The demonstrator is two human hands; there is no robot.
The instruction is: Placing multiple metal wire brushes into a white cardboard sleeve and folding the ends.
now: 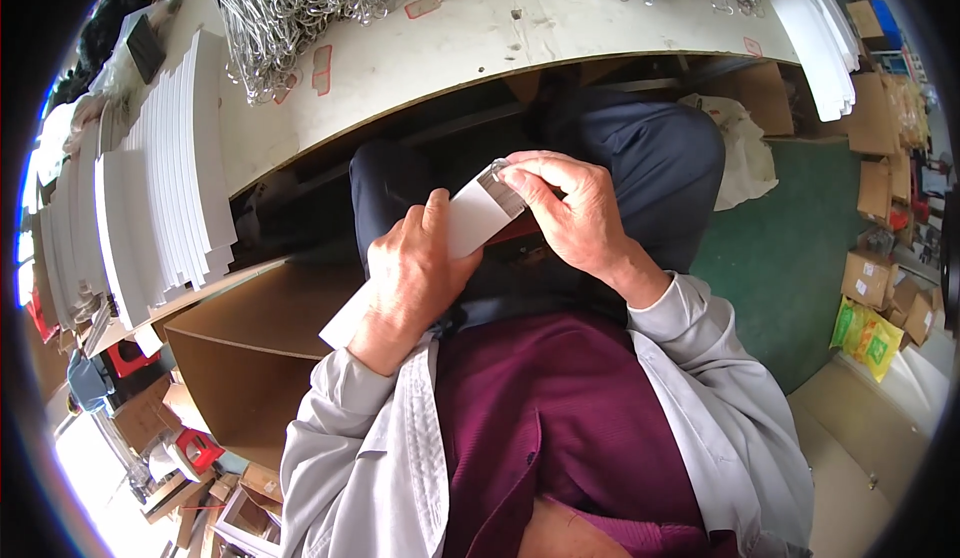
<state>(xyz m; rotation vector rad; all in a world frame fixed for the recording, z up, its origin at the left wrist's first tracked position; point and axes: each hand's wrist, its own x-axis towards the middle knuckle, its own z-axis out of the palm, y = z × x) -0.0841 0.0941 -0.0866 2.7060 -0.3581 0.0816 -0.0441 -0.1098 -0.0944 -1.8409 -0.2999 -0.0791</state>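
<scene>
A long, narrow white cardboard box (474,222) lies slantwise over my lap, its upper end open. My left hand (410,270) is wrapped round its middle, and the lower end sticks out beneath my wrist. Thin metal wire pieces (502,192) show inside the open end. There my right hand (582,216) is closed, thumb and forefinger pinching at the box's end beside the wires. Whether the fingertips also grip a wire or a flap is hidden.
Ahead stands a pale worktable (440,63) with heaps of metal wire hooks (330,3). Flat white boxes (165,173) are stacked at left, more white boxes (815,33) at the far right. A large open carton (245,323) sits left of me; a yellow-green packet (866,338) lies right.
</scene>
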